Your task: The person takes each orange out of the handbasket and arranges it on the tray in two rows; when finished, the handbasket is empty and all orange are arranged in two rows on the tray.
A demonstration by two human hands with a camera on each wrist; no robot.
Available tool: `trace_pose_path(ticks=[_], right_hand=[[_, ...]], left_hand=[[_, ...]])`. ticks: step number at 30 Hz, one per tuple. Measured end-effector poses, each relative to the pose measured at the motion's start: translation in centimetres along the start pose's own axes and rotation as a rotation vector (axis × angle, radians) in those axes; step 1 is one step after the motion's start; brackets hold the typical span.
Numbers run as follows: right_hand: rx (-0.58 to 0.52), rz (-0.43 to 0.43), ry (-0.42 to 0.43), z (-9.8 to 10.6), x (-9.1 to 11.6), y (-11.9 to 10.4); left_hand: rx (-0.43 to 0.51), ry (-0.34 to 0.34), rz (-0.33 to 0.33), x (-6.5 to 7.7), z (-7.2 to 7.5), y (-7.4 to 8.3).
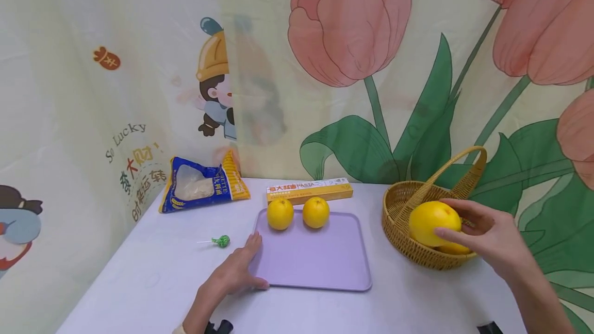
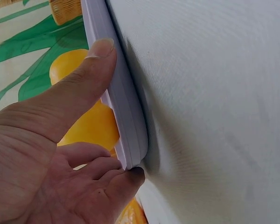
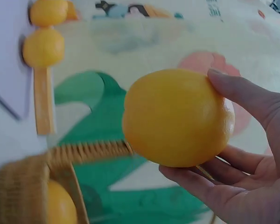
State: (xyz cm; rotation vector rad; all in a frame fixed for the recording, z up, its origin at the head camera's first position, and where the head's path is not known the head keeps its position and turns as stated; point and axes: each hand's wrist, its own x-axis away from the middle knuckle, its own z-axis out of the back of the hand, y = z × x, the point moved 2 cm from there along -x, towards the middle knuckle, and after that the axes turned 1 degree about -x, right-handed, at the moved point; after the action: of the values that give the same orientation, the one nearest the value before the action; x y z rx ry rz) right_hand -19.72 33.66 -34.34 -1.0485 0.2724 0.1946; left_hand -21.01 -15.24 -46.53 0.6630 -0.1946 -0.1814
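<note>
My right hand [image 1: 492,231] grips a large yellow orange [image 1: 433,223] between thumb and fingers, above the front of a wicker basket [image 1: 394,231]. In the right wrist view the held orange [image 3: 177,119] is raised clear of the basket, thumb on one side and fingers on the other. Another orange [image 1: 452,248] lies in the basket, partly hidden. My left hand [image 1: 234,272] rests against the near left corner of a lilac tray [image 1: 315,262], with thumb and fingers spread along its rim. Two oranges, a left one [image 1: 280,214] and a right one [image 1: 316,213], sit at the tray's far side.
Behind the tray lies a long pasta box [image 1: 308,189]. A blue and yellow pasta bag [image 1: 204,182] is at the back left, and a green lollipop [image 1: 224,241] lies left of the tray. The basket's tall handle [image 1: 445,164] arches up. A printed curtain [image 1: 260,66] hangs behind.
</note>
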Motion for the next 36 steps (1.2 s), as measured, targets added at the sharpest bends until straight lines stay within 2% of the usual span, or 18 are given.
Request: trace_pose_path(ticks=[5, 9, 13, 20, 27, 36], right_hand=[[-0.050, 0.072, -0.038, -4.2, -1.1, -1.2], [-0.071, 0.059, -0.045, -7.5, -2.1, -1.1], [-0.114, 0.023, -0.049, -10.5, -3.4, 0.1], [-0.109, -0.032, -0.040, -14.6, -5.8, 3.1], [-0.050, -0.068, -0.031, -17.1, -7.6, 5.2], [-0.028, -0.126, -0.015, -18.2, -8.3, 6.6]], left_hand=[[-0.013, -0.006, 0.001, -0.3, -0.2, -0.2], [-0.022, -0.011, -0.014, -0.4, -0.3, -0.5], [0.011, -0.003, 0.006, 0.0, -0.1, 0.1], [-0.030, 0.011, 0.018, 0.1, 0.0, 0.4], [-0.014, 0.012, 0.008, 0.2, 0.1, 0.5], [-0.009, 0.015, 0.001, 0.3, 0.1, 0.5]])
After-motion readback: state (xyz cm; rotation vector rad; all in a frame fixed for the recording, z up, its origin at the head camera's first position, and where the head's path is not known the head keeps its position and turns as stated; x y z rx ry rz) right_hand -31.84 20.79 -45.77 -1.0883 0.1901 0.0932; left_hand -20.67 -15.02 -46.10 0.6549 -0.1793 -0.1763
